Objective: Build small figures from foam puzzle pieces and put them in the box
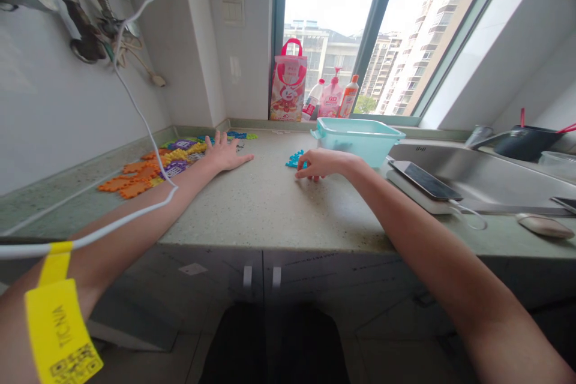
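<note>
My left hand (226, 154) is spread palm down at the right end of a pile of coloured foam-like jigsaw pieces, its fingers apart and holding nothing I can see. Orange pieces (135, 177), yellow pieces (176, 155) and purple pieces (174, 168) lie loosely along the wall, partly hidden by the forearm. My right hand (324, 164) is low over the counter, its fingers loosely bent downward with gaps between them. Beside its fingers are light-blue jigsaw pieces (294, 159), partly covered by the hand; no piece shows in its grasp.
A turquoise plastic basin (360, 138) stands behind my right hand. A phone (425, 180) lies on a white block near the steel sink (499, 192). A white cable (144, 123) hangs across my left arm. A pink bag (288, 87) and bottles (330, 99) line the windowsill.
</note>
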Demonstrator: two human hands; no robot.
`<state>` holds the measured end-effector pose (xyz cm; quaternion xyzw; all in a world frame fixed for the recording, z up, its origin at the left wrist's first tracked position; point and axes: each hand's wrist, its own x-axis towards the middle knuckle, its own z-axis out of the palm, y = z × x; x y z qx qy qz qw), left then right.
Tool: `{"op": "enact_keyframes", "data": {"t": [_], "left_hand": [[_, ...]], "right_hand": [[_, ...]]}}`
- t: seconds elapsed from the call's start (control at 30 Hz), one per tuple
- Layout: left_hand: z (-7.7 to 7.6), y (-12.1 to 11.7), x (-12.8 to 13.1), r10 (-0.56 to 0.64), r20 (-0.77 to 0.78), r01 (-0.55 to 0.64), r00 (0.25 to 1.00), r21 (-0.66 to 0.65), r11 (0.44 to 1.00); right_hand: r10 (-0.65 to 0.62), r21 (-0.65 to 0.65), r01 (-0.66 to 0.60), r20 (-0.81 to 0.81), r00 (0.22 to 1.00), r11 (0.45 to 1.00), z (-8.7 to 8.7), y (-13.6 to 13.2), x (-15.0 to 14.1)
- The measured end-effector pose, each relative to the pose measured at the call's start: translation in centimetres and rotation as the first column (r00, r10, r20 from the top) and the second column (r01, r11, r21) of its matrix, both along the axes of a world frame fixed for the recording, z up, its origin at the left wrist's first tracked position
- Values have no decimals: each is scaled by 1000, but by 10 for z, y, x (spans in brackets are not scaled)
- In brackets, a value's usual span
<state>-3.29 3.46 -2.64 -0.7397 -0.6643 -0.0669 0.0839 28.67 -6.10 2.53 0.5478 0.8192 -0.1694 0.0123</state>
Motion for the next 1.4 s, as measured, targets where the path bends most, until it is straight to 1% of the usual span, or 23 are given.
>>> {"op": "enact_keyframes", "data": {"t": [0.1,0.2,0.3,0.53,0.87,1.07,1.17,1.33,1.4], "left_hand": [[0,2,-1,34,10,-34,999,-5,999],[2,2,-1,80,37,-76,996,-92,993],[4,1,-1,75,58,-66,996,-143,988],[6,-3,0,19,48,-13,999,-135,991],[7,-3,2,-9,-20,6,1000,-141,990],[7,-3,2,-14,-33,10,999,-147,989],[6,-2,2,-43,-48,36,998,-139,990],[3,2,2,-149,-63,140,987,-126,982],[2,5,0,-174,-56,167,983,-117,979]], "right_hand": [[5,5,-5,4,1000,1000,0,0,-1],[4,14,-5,4,1000,1000,0,-1,-2],[4,13,-4,4,1000,1000,1,-1,-3],[8,7,-8,-3,1000,1000,1,-1,-2],[10,4,-10,5,1000,1000,1,-2,-2],[20,11,-20,15,1000,1000,2,-3,-3],[27,21,-27,21,999,999,2,-2,-2],[36,30,-37,45,998,999,2,-4,-4],[35,44,-38,60,998,998,3,-6,-5]]}}
